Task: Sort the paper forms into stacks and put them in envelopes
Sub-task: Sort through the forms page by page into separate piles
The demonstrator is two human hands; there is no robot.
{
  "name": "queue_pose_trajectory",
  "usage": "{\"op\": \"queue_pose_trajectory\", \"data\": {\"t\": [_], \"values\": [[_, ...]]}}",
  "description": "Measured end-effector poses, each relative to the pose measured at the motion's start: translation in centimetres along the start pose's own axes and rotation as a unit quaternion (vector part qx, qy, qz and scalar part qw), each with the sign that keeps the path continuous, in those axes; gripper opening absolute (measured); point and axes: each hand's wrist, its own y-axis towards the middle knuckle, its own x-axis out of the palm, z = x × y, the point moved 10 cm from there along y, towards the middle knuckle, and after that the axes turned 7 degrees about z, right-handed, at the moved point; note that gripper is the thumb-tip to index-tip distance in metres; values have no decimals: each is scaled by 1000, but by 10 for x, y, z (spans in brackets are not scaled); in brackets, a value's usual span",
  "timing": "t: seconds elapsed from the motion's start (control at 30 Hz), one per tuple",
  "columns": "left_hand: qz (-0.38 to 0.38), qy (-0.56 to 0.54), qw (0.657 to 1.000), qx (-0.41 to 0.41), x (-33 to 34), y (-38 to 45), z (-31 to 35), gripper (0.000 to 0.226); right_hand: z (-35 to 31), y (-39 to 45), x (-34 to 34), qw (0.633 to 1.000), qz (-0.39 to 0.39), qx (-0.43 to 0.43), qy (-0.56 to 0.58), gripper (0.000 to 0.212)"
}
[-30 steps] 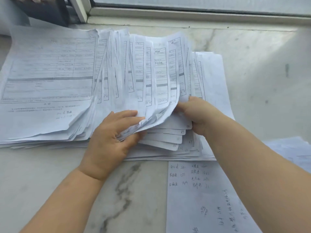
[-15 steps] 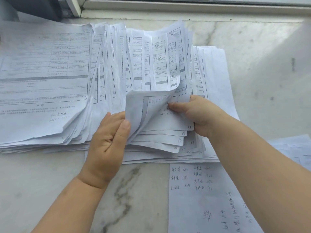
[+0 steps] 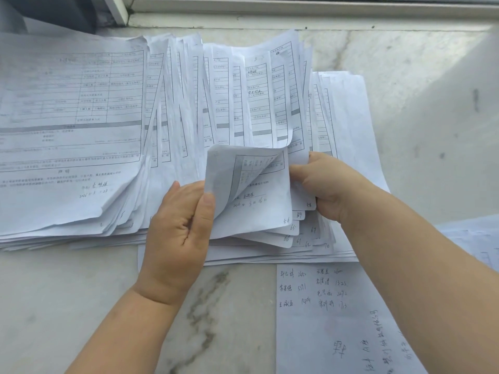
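A wide fan of printed paper forms (image 3: pixel 113 125) lies spread across the marble sill, each with a handwritten number in its lower right corner. My left hand (image 3: pixel 178 233) pinches the folded-back lower left corner of one form (image 3: pixel 253 201) between thumb and fingers. My right hand (image 3: pixel 321 184) grips the right edge of the sheets just beside it, fingers curled on the paper. Numbered corners in the fifties and sixties show below that form. No envelope is in view.
A sheet with handwritten names and figures (image 3: pixel 332 314) lies on the marble (image 3: pixel 67 306) at the lower right. More paper (image 3: pixel 475 238) pokes in at the right edge. A window frame (image 3: pixel 297 14) runs along the back.
The bunch of lifted sheets has dropped back flat. My left hand has shifted from under that bunch to pinching one form's curled corner, and that form is now exposed further.
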Motion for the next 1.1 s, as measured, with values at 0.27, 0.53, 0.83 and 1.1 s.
{"op": "queue_pose_trajectory", "data": {"t": [0.27,0.53,0.83,1.1], "values": [[31,9,992,123,0,-10,29,16,1,2,0,1000,-3,6,12,24],[-7,117,948,297,21,-29,55,18,1,1,1,1000,-8,11,17,21],[23,150,939,309,21,-29,69,16,1,1,-1,1000,3,5,17,21],[100,98,975,175,3,-12,54,5,1,5,-2,1000,0,-2,11,14]]}}
